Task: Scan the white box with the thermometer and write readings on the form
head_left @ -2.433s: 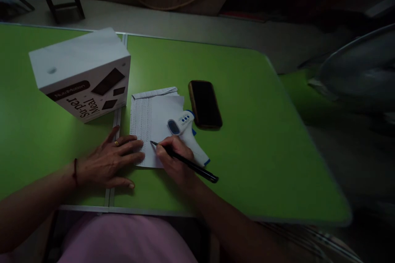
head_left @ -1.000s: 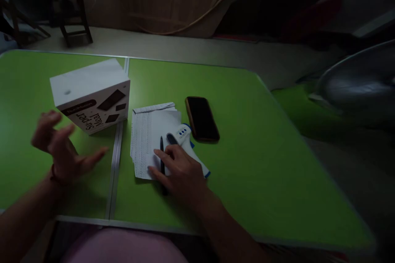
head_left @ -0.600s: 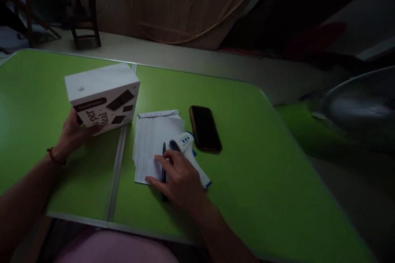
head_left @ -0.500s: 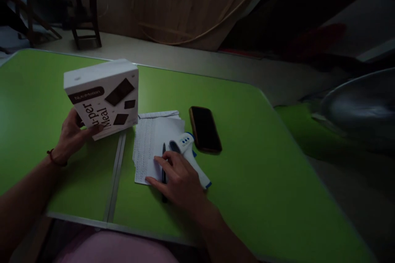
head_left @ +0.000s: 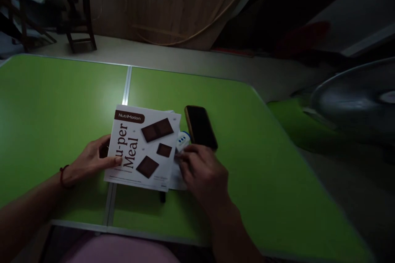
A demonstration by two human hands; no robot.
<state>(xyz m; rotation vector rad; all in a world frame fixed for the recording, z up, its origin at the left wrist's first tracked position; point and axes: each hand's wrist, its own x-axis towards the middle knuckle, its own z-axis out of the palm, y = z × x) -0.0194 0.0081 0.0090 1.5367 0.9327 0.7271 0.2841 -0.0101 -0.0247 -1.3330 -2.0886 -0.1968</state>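
My left hand (head_left: 92, 157) grips the left side of a white NutriMotion box (head_left: 129, 176), thumb on its front. The box's printed face, with brown squares and the word "Meal", is turned up toward me. Beside its right edge, my right hand (head_left: 205, 172) is closed with fingertips bent together; what they hold, if anything, is hidden. A white and blue infrared thermometer (head_left: 182, 141) shows only at its head, between the box and my right hand. Papers (head_left: 178, 181) lie mostly covered by the box. Below the box, the end of a dark pen (head_left: 162, 197) sticks out.
A black phone in a brown case (head_left: 201, 126) lies just beyond my right hand on the green table (head_left: 262, 197). A metal seam (head_left: 126, 86) crosses the tabletop. A dark chair (head_left: 80, 28) stands past the far edge, and a shiny rounded object (head_left: 354, 94) is at the right.
The box has moved right and toward me, over the papers, its front now facing up. My right hand has shifted right, off the pen, and its fingers have closed.
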